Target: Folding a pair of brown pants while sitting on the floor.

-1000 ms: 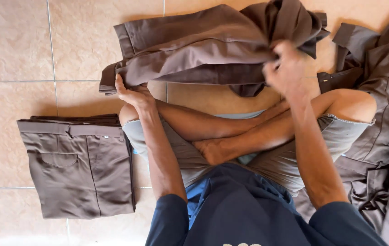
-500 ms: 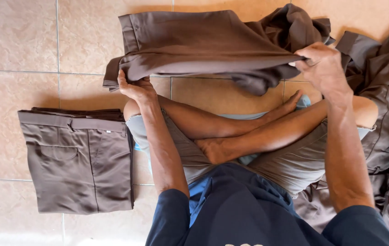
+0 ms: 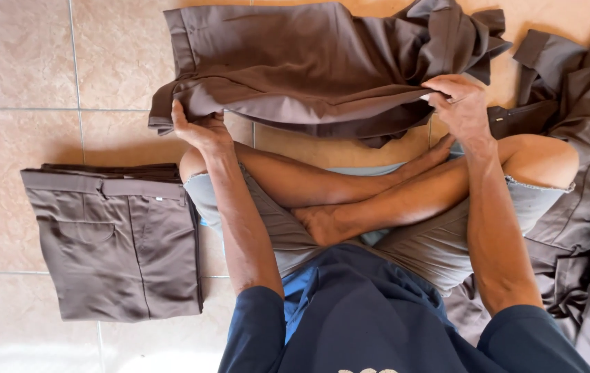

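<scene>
Above crossed legs, hands (both gripping) trousers (image 3: 309, 69)

From my seat, the fingertips of the left hand (image 3: 200, 130) are tucked under the fold of the brown trousers (image 3: 309, 65), so I can't see how many layers they pinch. Beyond the right hand (image 3: 462, 110), the trousers' bunched end runs off the top edge. Outward of that hand, the pile of brown garments (image 3: 585, 207) is cut by the right and bottom edges. Near the left forearm, the folded stack (image 3: 119, 242) hides its lower layers.
</scene>
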